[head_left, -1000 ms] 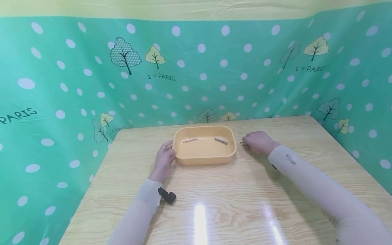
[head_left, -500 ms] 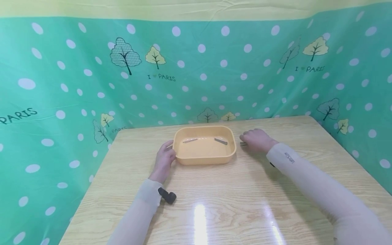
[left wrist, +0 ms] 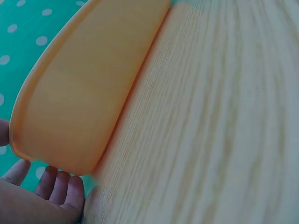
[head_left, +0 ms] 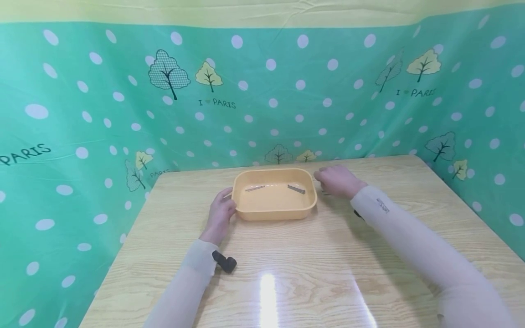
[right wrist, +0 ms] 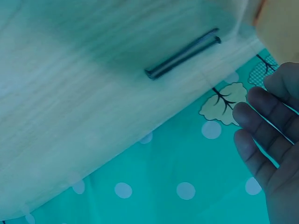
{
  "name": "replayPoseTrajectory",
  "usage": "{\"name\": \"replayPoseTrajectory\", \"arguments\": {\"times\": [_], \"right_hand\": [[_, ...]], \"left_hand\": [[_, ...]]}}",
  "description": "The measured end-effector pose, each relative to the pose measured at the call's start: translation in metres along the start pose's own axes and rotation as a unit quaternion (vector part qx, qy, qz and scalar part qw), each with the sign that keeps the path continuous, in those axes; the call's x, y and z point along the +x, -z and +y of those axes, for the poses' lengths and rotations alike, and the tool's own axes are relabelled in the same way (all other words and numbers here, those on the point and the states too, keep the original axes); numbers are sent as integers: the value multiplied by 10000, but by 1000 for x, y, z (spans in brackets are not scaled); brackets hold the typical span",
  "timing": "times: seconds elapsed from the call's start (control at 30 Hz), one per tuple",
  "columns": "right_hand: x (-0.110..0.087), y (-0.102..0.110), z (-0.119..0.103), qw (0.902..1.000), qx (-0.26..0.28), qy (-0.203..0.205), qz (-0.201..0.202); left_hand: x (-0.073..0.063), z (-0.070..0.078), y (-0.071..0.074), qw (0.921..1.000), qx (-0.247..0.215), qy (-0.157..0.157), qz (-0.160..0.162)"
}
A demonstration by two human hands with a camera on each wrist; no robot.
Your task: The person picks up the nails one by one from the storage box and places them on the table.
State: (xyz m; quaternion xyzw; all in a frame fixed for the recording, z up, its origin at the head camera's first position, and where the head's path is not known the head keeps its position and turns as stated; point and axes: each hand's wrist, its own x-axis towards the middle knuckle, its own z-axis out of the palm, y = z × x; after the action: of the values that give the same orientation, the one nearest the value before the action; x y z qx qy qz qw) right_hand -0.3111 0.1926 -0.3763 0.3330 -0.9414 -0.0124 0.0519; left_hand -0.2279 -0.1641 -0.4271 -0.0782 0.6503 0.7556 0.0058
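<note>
An orange plastic tray (head_left: 272,215) stands on the table. My left hand (head_left: 219,213) holds its left end, with the thumb at the rim and the other fingers against the outside wall in the left wrist view. Inside the tray lie a slim pair of nails (head_left: 255,188) at the left and a small bunch of nails (head_left: 296,188) at the right. Over the table by the tray's right end hovers my right hand (head_left: 338,180), its fingers loosely bent and its thumb hidden. Several dark nails (right wrist: 182,54) lie together on the table, beside that hand in the right wrist view.
The wooden table (head_left: 320,264) ends at the back against a green dotted curtain (head_left: 262,114), which also hangs at both sides. A black wrist camera (head_left: 224,262) sticks out from my left wrist.
My right hand has moved left and up, off the nails on the table and toward the tray's right rim. My left hand and the tray have stayed in place.
</note>
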Motion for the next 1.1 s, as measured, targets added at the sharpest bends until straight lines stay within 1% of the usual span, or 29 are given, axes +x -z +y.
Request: {"name": "replayPoseTrajectory", "arguments": {"times": [0.17,0.43,0.7,0.83,0.93,1.1], "right_hand": [[6,5,-1,10000,-29,14,83],[15,14,-5,9999,148,-19,8],[28,30,-22,9998,133,115,-93],[36,35,-31,9997,-68,247,-55],[43,36,-37,9994,-117,322,26],[53,39,-48,9996,74,273,-11]], "left_hand": [[1,-1,0,10000,-17,25,7],[2,-1,1,10000,-42,-81,-38],[1,-1,1,10000,-74,-12,10],[2,-1,2,10000,-59,-20,-2],[1,-1,2,10000,-76,-9,-2],[1,-1,3,9998,-167,-26,-70]]}}
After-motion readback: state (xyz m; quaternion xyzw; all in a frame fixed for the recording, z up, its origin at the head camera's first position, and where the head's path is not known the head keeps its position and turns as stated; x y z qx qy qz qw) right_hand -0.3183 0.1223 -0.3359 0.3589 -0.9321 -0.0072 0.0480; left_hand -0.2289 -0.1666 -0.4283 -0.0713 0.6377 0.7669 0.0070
